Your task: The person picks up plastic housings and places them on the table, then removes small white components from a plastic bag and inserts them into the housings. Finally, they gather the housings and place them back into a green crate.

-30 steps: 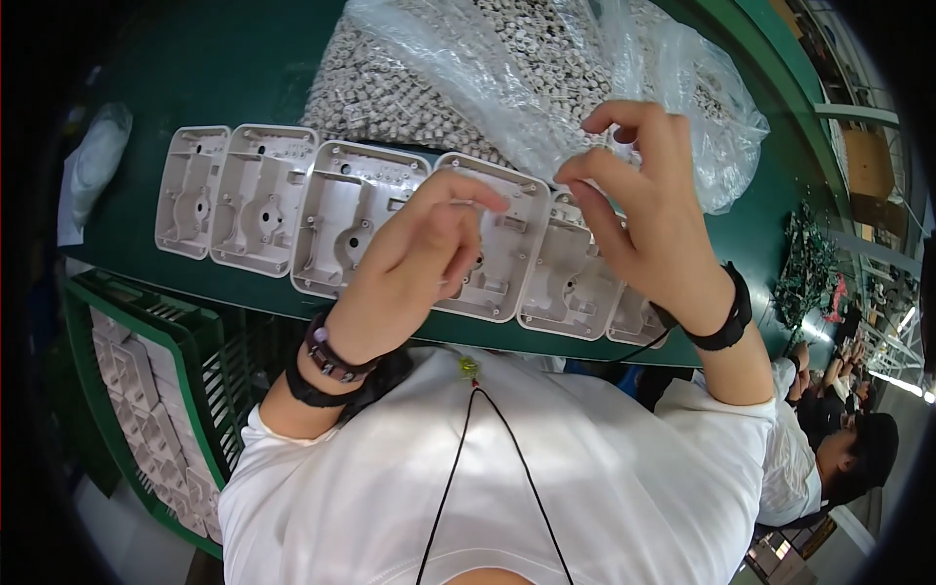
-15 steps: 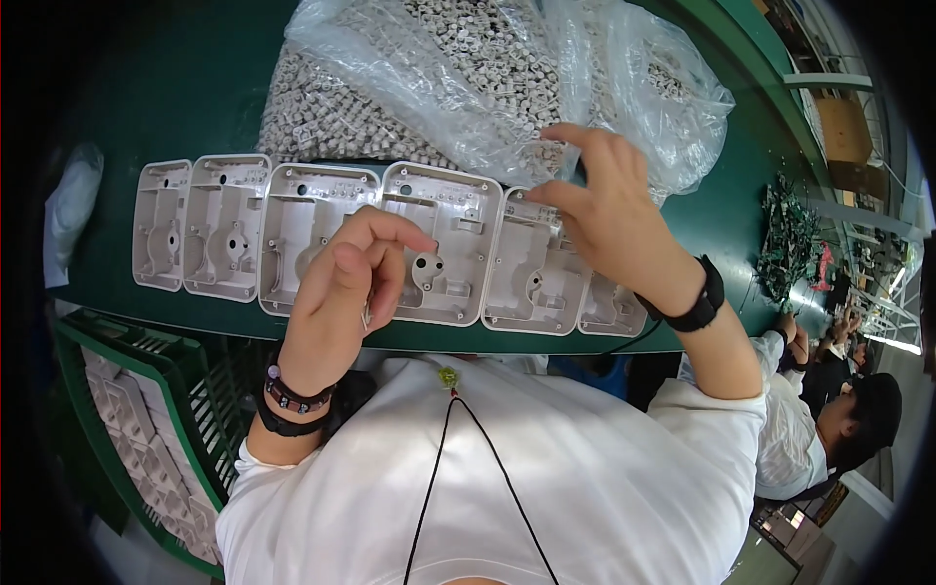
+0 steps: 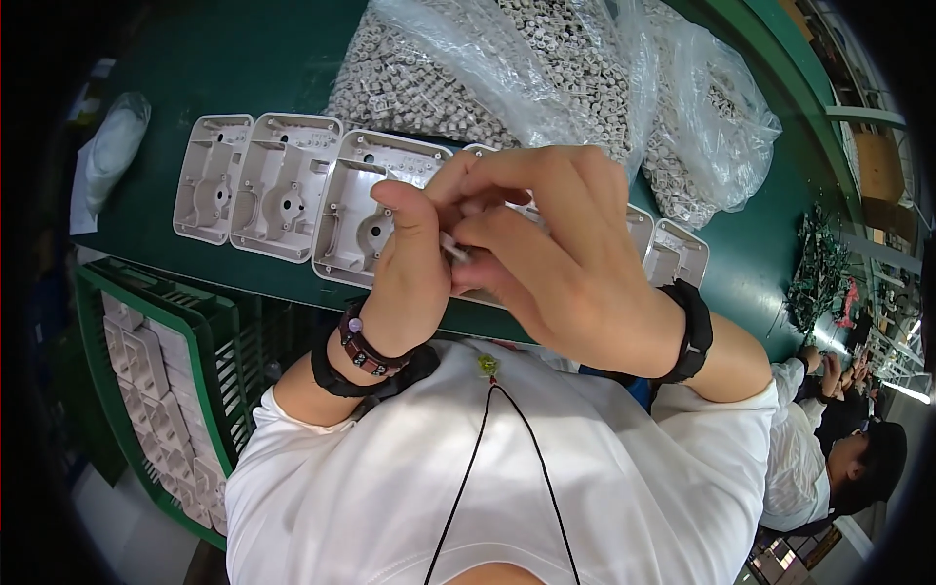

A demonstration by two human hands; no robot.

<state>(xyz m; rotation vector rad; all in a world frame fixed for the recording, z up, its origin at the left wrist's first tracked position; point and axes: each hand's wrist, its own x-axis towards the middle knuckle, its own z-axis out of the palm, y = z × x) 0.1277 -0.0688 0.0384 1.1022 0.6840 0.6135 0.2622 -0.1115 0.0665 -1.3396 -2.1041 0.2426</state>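
My left hand (image 3: 414, 263) is raised over the row of housings, thumb up and fingers curled. What its fingers hold, if anything, is hidden behind my right hand (image 3: 565, 253). The two hands meet, and between my right fingertips and my left palm a small whitish plastic piece (image 3: 454, 250) shows, slightly blurred. Below and beside them lie several open light-grey plastic housings (image 3: 285, 203) side by side, with posts, ribs and round holes inside. My hands and forearms cover the middle ones.
Behind the housings, clear plastic bags (image 3: 507, 88) of small whitish parts rest on the green table (image 3: 234, 58). A green crate (image 3: 229, 409) with stacked grey housings stands at lower left. Dark cables (image 3: 814, 263) lie at the right, near a seated person (image 3: 809, 448). A white bag (image 3: 117, 146) sits far left.
My right hand has left the edge of the parts bag and come down to my left hand. My left hand has lifted slightly, and the view has shifted, moving the scene rightward.
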